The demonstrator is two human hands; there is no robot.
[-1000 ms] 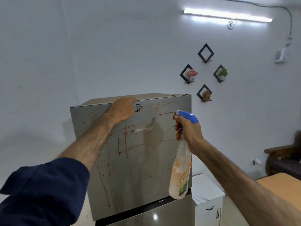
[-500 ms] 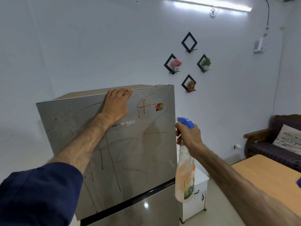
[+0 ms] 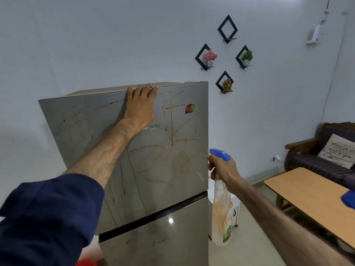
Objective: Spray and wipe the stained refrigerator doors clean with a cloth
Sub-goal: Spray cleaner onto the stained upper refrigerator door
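A grey two-door refrigerator stands in front of me. Its upper door (image 3: 172, 166) is streaked with brown-red drips and lines, and the lower door (image 3: 163, 237) shows fainter marks. My left hand (image 3: 140, 106) lies flat on the upper door, fingers hooked over its top edge. My right hand (image 3: 222, 167) grips the neck of a clear spray bottle (image 3: 221, 214) with a blue trigger head, held just right of the door's edge, nozzle pointing left. No cloth is in view.
A wooden table (image 3: 311, 196) stands at the right with a blue object (image 3: 348, 198) at its edge. A dark sofa with a cushion (image 3: 338, 150) lies behind it. A small white cabinet (image 3: 235, 210) sits beside the refrigerator. Diamond wall shelves (image 3: 226, 54) hang above.
The view has swung right and the refrigerator sits further left in frame. My right hand with the bottle has dropped lower, off the door's right edge. My left hand stays at the top edge.
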